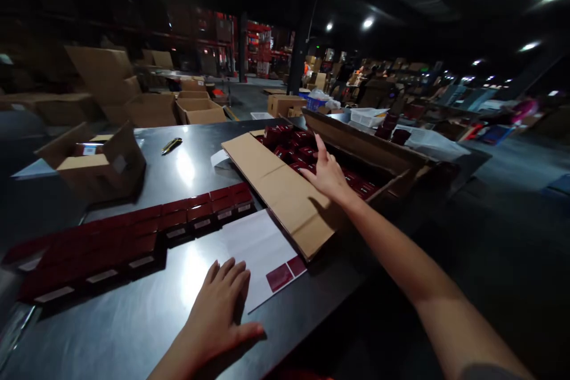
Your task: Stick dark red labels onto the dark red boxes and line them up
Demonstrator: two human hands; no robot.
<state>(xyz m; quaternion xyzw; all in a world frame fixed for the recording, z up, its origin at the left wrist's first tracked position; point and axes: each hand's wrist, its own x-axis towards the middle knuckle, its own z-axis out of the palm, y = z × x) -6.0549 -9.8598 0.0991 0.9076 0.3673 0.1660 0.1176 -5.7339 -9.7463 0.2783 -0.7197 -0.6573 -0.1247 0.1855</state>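
While left hand (218, 309) flat, open, empty on table (133, 320), right hand (327, 172) outstretched, open, over red boxes (294, 151).

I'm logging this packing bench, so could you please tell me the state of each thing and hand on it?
Large carton: open, flaps spread, partly filled with red boxes.
Red boxes on table: closed, laid in rows.
Small carton: open, flaps up.
White sheet: lying flat.
Left hand: open, flat on the table, fingertips on the sheet.
Right hand: open, reaching into the large carton.
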